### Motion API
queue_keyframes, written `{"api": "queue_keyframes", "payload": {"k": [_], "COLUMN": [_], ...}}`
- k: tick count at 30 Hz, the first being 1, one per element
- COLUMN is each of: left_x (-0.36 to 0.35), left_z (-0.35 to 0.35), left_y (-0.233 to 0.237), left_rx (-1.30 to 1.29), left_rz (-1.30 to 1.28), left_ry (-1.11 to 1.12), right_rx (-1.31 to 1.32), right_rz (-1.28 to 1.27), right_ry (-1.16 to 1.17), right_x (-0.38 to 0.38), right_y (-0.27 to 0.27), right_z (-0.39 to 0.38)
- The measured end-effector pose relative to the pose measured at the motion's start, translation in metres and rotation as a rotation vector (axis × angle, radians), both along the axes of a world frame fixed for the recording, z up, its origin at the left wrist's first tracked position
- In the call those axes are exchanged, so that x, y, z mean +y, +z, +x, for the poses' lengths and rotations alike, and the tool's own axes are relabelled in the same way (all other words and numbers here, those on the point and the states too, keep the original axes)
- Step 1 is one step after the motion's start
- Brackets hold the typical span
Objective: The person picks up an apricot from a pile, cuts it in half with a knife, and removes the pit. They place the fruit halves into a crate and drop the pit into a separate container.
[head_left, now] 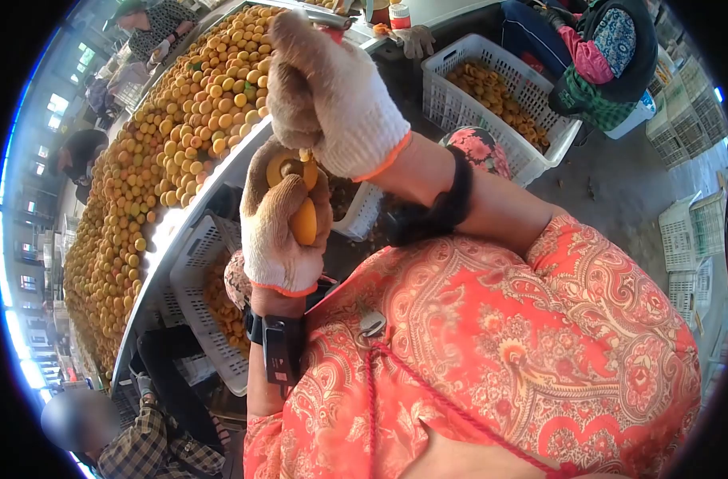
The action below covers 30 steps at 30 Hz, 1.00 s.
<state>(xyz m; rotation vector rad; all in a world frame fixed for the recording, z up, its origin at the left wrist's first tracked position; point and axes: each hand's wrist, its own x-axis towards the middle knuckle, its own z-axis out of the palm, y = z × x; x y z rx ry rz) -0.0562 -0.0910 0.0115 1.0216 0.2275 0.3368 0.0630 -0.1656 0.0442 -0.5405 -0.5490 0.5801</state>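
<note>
My left hand point(284, 219), in a white-and-brown work glove, is closed around a cut orange apricot point(305, 222). Part of the fruit's round cut face shows between the fingers. Just above it, my right hand point(324, 92), gloved the same way, is a fist close to the fruit. A small red and dark end of a tool point(334, 25) sticks out at the top of this fist; the rest is hidden by the glove, so its kind cannot be made out. Beside both hands lies a large heap of whole apricots point(208, 104) on a pale-edged table point(168, 239).
A white crate point(195, 275) with apricot pieces stands below the table edge. Another crate point(567, 144) of cut fruit is at upper right, near a seated person point(599, 56). A person in a checked shirt point(144, 439) sits lower left. Stacked crates point(683, 112) line the right.
</note>
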Motion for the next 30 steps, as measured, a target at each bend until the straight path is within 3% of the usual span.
{"api": "queue_keyframes", "payload": {"k": [2,4,5,8,10,11,13,14,16,17,19,20,23,25,26,27,30], "left_x": [0.002,0.01,0.011,0.026,0.035,0.038,0.048,0.051,0.051,0.051,0.057,0.053,0.058,0.064,0.062,0.081,0.12], "left_z": [0.0,0.004,0.007,0.025,0.037,0.039,0.037,0.037,0.032,0.03,0.026,0.025,0.018,0.01,0.002,-0.008,-0.042], "left_y": [-0.003,-0.013,-0.017,-0.039,-0.044,-0.039,-0.039,-0.038,-0.032,-0.031,-0.034,-0.031,-0.035,-0.037,-0.026,-0.031,-0.027], "left_rx": [0.004,-0.133,-0.129,-0.091,0.132,0.225,0.244,0.263,0.276,0.286,0.339,0.369,0.364,0.244,0.275,0.225,0.306], "left_rz": [-0.015,-0.068,-0.069,-0.305,-0.369,-0.348,-0.305,-0.258,-0.222,-0.189,-0.258,-0.231,-0.207,0.047,0.017,0.082,0.256], "left_ry": [0.008,-0.196,-0.194,-0.233,-0.059,0.019,0.029,0.029,0.046,0.062,-0.019,-0.006,0.032,0.018,0.118,0.023,0.258], "right_rx": [0.129,0.246,0.361,0.474,0.453,0.298,0.142,0.145,-0.53,-0.764,-1.047,-1.125,-1.085,-1.065,-0.982,-0.898,-0.536], "right_rz": [0.052,0.099,0.148,0.086,0.022,0.032,-0.289,-0.287,-0.413,-0.647,-0.756,-0.696,-0.636,-0.673,-0.686,-0.696,-0.587], "right_ry": [0.046,0.104,0.157,0.013,-0.139,-0.192,-0.371,-0.37,-0.186,-0.205,-0.206,-0.287,-0.308,-0.337,-0.376,-0.412,-0.274], "right_x": [0.005,0.011,0.016,0.029,0.029,0.024,0.028,0.029,0.024,0.018,0.01,0.012,0.013,0.021,0.023,0.024,0.025], "right_y": [-0.006,-0.014,-0.019,-0.028,-0.029,-0.031,-0.034,-0.044,-0.066,-0.069,-0.068,-0.076,-0.08,-0.084,-0.083,-0.084,-0.102], "right_z": [0.006,0.015,0.021,0.037,0.046,0.049,0.053,0.053,0.048,0.043,0.03,0.027,0.016,0.011,0.009,0.008,0.027]}}
